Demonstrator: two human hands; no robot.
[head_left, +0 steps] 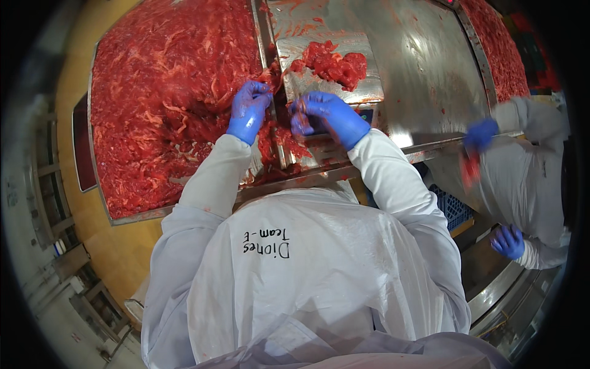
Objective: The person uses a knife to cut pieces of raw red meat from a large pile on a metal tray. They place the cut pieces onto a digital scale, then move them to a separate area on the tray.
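My left hand, in a blue glove, is at the right edge of a large heap of raw red meat strips. Its fingers are pinched together against a scrap of raw meat. To its right, my right hand, also blue-gloved, has its fingers curled inward beside a weighing scale's metal platform. Reddish bits show at those fingertips, but what they hold is too small to make out. A small pile of raw meat lies on the platform, just beyond my right hand.
A metal divider separates the heap from the steel table surface. More meat lies beyond another rail at far right. At right stands a co-worker in white, with blue gloves and something red by one hand. A blue crate sits below the table.
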